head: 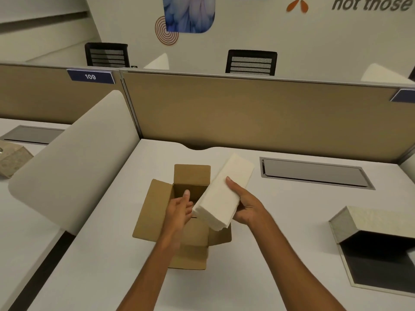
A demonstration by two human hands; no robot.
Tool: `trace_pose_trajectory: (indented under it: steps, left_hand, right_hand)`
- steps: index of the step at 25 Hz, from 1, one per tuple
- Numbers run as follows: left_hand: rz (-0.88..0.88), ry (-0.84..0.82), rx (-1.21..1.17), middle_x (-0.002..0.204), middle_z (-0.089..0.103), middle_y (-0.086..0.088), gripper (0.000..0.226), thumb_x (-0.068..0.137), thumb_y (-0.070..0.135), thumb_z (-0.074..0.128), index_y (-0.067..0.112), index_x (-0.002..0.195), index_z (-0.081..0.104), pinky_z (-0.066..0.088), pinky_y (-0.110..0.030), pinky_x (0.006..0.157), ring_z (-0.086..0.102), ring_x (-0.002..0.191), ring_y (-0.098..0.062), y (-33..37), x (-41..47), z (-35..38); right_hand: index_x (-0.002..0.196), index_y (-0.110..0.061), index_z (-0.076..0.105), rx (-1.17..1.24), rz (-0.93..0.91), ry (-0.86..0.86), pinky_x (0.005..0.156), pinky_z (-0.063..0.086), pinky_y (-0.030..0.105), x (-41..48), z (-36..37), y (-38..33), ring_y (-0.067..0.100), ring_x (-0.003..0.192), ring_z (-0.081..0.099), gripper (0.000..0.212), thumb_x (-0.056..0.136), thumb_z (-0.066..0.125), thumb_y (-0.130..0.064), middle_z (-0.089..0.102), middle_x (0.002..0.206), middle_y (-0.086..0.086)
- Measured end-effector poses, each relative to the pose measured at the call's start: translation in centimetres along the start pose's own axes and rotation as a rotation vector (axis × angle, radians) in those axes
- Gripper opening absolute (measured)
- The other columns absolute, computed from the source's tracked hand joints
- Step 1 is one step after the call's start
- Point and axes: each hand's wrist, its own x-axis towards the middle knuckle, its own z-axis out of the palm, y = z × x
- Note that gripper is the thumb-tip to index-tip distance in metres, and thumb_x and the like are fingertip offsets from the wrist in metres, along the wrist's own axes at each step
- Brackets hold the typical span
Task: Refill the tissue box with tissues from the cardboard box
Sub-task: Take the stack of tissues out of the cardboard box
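Note:
A brown cardboard box (155, 212) stands open on the white desk, flaps spread outward. Above its right side I hold a thick white stack of tissues (222, 194), tilted with its far end up and to the right. My right hand (243, 205) grips the stack from the right, thumb on top. My left hand (179, 209) is over the box opening with fingers apart, fingertips touching the stack's lower left corner. The beige tissue box (359, 223) lies open at the right edge of the desk, its dark interior facing up.
A grey cable hatch (314, 173) is set into the desk behind the tissue box. A tan partition (247, 113) closes the back. A rounded white divider (74, 162) stands left. Another beige box (11, 160) sits on the neighbouring desk.

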Motion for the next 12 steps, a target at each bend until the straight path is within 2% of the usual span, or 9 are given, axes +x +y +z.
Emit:
trace_pose_trajectory:
  steps: [2, 5, 9, 12]
  left_hand:
    - [-0.118, -0.119, -0.125, 0.1, 0.074, -0.003, 0.053, 0.077, 0.064, 0.056, 0.021, 0.108, 0.057, 0.059, -0.036, 0.077, 0.069, 0.096, -0.022, 0.0, -2.0, 3.5]
    - [-0.128, -0.18, -0.198, 0.096, 0.075, -0.004, 0.068, 0.055, 0.07, 0.068, 0.025, 0.106, 0.061, 0.06, -0.036, 0.071, 0.07, 0.093, -0.024, -0.6, -4.6, 8.0]
    - [-0.04, -0.141, -0.126, 0.114, 0.063, -0.003, 0.094, 0.047, 0.046, 0.088, 0.018, 0.125, 0.045, 0.06, -0.024, 0.064, 0.066, 0.098, -0.02, -2.3, -8.0, 13.6]
    - [-0.088, -0.086, -0.117, 0.122, 0.057, -0.011, 0.095, 0.057, 0.022, 0.091, 0.015, 0.133, 0.035, 0.059, -0.029, 0.069, 0.064, 0.104, -0.026, -3.4, -9.8, 16.7]
  right_hand:
    - [0.118, -0.019, 0.054, 0.035, -0.019, -0.008, 0.089, 0.052, 0.059, -1.3, -2.1, -1.2, 0.033, 0.107, 0.063, 0.061, 0.066, 0.086, -0.023, 0.065, 0.116, 0.017]
    - [0.124, -0.016, 0.051, 0.094, -0.062, 0.003, 0.095, 0.049, 0.06, -2.8, -5.7, -2.6, 0.035, 0.109, 0.061, 0.063, 0.07, 0.083, -0.022, 0.064, 0.117, 0.017]
    - [0.129, -0.007, 0.05, 0.144, -0.131, 0.026, 0.102, 0.044, 0.059, -4.7, -10.9, -3.7, 0.038, 0.115, 0.058, 0.064, 0.074, 0.08, -0.021, 0.063, 0.124, 0.019]
    - [0.126, -0.006, 0.051, 0.161, -0.145, 0.05, 0.101, 0.045, 0.058, -6.0, -14.6, -4.3, 0.038, 0.114, 0.058, 0.062, 0.073, 0.081, -0.019, 0.063, 0.123, 0.019]
